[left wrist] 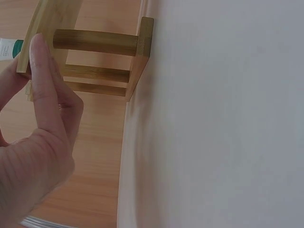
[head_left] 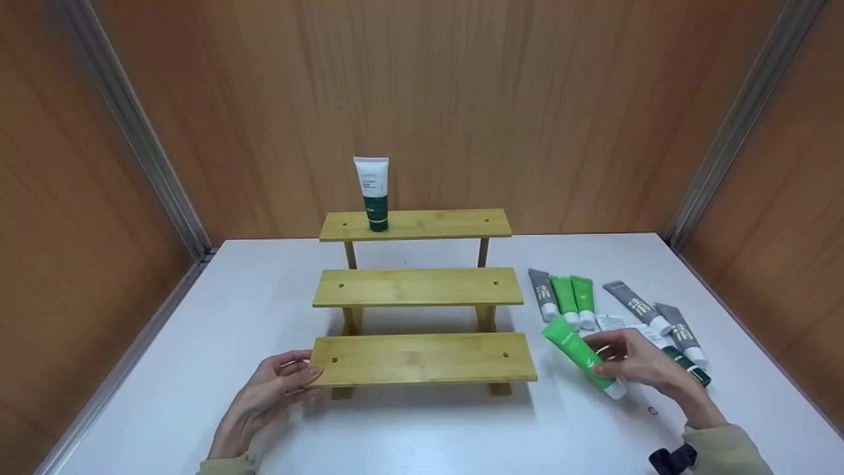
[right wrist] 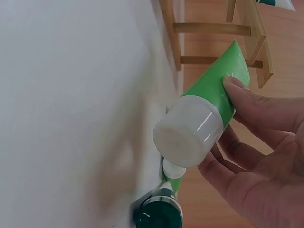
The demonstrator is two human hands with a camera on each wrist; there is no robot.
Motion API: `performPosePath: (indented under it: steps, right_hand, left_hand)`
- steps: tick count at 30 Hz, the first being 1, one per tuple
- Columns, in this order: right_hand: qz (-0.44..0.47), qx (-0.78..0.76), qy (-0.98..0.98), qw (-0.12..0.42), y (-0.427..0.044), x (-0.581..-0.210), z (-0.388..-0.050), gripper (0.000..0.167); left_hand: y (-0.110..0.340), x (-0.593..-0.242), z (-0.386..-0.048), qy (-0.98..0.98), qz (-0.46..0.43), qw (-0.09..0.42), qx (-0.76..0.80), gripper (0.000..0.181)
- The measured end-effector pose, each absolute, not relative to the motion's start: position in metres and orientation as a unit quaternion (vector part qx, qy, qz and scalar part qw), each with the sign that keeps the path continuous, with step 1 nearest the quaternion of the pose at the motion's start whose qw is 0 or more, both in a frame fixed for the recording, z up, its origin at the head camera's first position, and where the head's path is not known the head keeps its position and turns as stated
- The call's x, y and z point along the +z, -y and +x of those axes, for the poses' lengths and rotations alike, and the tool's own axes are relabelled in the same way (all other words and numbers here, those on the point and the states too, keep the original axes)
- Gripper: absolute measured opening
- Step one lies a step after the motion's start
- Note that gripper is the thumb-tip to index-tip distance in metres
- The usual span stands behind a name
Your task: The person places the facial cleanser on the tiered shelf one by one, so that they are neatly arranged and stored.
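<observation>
My right hand (head_left: 636, 361) holds a bright green tube (head_left: 577, 351) tilted over the table, its white cap toward the lower right. In the right wrist view the thumb and fingers of that hand (right wrist: 266, 137) pinch the green tube (right wrist: 221, 85) along its sides, cap (right wrist: 187, 130) facing the camera. My left hand (head_left: 277, 389) grips the left end of the lowest step of a three-step wooden rack (head_left: 422, 359); in the left wrist view the hand (left wrist: 42, 137) pinches the board's edge (left wrist: 33, 42). A white and dark green tube (head_left: 374, 191) stands cap down on the top step.
On the white table (head_left: 422, 435), right of the rack, lie two green tubes (head_left: 583, 297), several grey tubes (head_left: 542, 293), white tubes and a dark green one (head_left: 687, 365). Wooden panels (head_left: 428, 99) enclose the table's back and sides. A small ring-like mark (head_left: 653, 410) lies near the right sleeve.
</observation>
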State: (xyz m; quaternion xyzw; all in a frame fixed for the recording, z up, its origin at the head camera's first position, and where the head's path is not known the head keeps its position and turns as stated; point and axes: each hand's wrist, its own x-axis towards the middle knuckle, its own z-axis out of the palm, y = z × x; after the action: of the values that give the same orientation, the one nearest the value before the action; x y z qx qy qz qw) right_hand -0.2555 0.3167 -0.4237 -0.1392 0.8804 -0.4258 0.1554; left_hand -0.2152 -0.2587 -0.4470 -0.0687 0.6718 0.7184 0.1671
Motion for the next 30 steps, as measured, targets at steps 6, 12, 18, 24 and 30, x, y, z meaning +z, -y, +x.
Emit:
performPosePath:
  steps: [6,12,18,24,30]
  right_hand:
    - [-0.152,-0.445,-0.872,0.133,-0.307,-0.417,-0.254,0.060]
    - [-0.157,-0.471,-0.861,0.115,-0.296,-0.410,-0.253,0.062]
    - [-0.145,-0.491,-0.853,0.105,-0.282,-0.402,-0.251,0.061]
    - [-0.130,-0.495,-0.855,0.082,-0.267,-0.394,-0.251,0.062]
    - [-0.125,-0.513,-0.847,0.063,-0.253,-0.385,-0.254,0.063]
  left_hand:
    - [0.259,-0.447,-0.215,-0.668,-0.074,0.166,0.721,0.068]
    - [0.258,-0.447,-0.215,-0.667,-0.076,0.168,0.722,0.068]
    - [0.259,-0.447,-0.215,-0.669,-0.062,0.170,0.721,0.068]
    - [0.259,-0.447,-0.215,-0.667,-0.064,0.170,0.723,0.067]
    - [0.259,-0.448,-0.216,-0.667,-0.068,0.169,0.722,0.069]
